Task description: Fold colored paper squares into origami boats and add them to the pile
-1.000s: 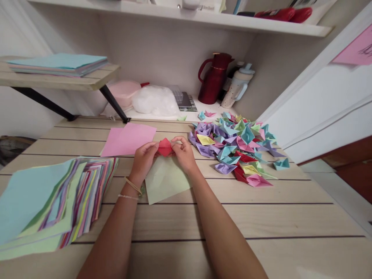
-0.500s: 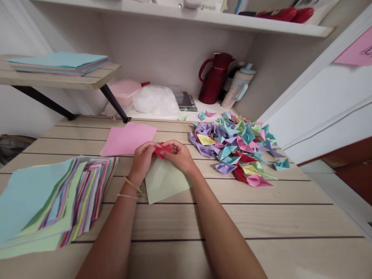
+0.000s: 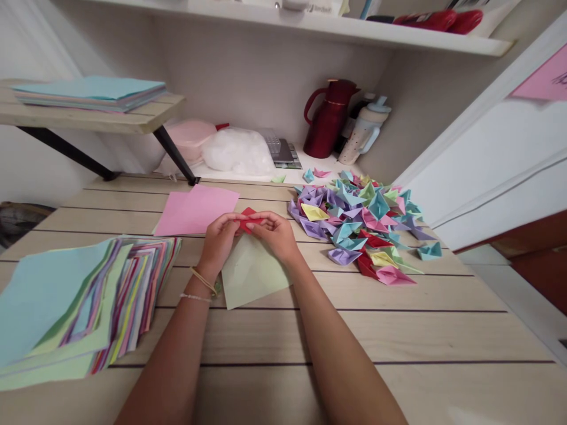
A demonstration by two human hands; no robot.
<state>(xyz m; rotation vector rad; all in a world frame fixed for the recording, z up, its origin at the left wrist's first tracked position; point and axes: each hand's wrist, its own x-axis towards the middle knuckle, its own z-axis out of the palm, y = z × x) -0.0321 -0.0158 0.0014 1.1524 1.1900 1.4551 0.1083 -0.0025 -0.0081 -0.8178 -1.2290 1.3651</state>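
Red paper [image 3: 248,219], half-folded, is pinched by our left hand [image 3: 220,239] and right hand [image 3: 274,236], fingers closed; finished boats [image 3: 358,221] heaped at two o'clock, unfolded sheets [image 3: 84,301] stacked at eight.

We see a red folded paper [image 3: 248,219], a pale green sheet [image 3: 252,274], a pink sheet [image 3: 195,209], a stack of sheets [image 3: 80,301] topped light blue with multicoloured striped edges, paper boats [image 3: 358,221] in purple, teal, pink, red, yellow and green, a dark red jug [image 3: 326,121], and a pale wooden table [image 3: 398,330] ruled with dark lines.
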